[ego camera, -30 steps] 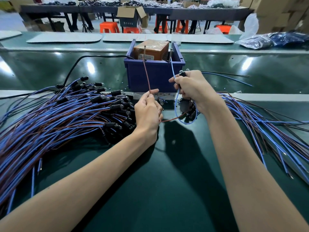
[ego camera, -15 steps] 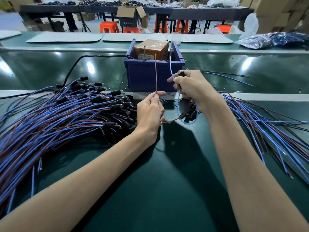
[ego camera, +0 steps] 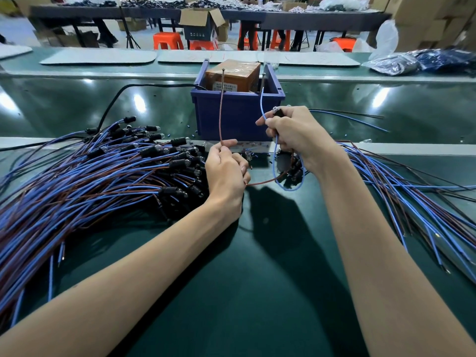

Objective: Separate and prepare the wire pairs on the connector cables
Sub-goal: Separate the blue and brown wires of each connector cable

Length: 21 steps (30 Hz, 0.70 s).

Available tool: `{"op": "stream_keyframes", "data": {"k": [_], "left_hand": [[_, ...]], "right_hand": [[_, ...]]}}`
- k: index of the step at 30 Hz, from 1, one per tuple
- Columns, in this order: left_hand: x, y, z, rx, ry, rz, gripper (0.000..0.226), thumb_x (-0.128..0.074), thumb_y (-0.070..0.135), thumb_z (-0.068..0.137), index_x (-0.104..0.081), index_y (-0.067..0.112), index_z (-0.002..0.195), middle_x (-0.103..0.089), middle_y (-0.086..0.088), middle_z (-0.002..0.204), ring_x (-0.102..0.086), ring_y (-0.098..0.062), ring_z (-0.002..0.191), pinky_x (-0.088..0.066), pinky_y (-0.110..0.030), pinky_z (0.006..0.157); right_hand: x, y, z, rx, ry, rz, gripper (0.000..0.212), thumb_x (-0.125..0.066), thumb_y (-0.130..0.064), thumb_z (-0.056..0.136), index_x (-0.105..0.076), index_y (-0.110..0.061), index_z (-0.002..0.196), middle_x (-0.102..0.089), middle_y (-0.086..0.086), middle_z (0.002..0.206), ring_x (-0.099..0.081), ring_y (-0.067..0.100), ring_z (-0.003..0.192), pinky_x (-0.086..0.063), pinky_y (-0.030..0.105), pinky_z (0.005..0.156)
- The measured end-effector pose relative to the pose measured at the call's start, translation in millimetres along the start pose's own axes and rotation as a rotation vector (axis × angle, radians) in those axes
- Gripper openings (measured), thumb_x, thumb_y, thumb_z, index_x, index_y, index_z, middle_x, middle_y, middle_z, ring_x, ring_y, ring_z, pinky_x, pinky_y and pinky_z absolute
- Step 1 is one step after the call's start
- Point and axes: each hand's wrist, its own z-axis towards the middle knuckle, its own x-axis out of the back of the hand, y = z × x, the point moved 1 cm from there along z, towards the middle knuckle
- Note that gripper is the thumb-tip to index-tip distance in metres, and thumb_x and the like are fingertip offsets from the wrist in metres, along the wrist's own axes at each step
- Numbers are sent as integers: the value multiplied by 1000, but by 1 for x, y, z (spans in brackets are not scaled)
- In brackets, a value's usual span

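Head view: green table [ego camera: 257, 292], wire separation in hand.
A large pile of cables [ego camera: 90, 181] lay at left, and a blue bin [ego camera: 239, 117] stood behind the hands. The right hand [ego camera: 296, 135] gripped the connector [ego camera: 279, 112] and blue wire [ego camera: 262, 106] with curled fingers. The left hand [ego camera: 226, 171] pinched the brown wire [ego camera: 220, 112], upright, between thumb and forefinger.

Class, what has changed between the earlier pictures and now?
The left hand, pinching the brown wire, shifted slightly left, so the wire stands nearly upright instead of leaning left. Nothing taken or released. The right hand still grips the blue wire; bin and cable piles unchanged.
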Motion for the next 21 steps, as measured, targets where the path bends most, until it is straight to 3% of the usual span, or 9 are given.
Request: {"op": "stream_keyframes", "data": {"k": [21], "left_hand": [[0,1,1,-14,98,-68,30,-17,6,102,-42,16,88,-35,10,36,-29,-3,32,-23,-15,33]], "right_hand": [[1,-5,-4,-1,-34,-10,29,-45,-6,91,-66,-20,76,-48,-3,60,-34,2,41,-24,13,36]]}}
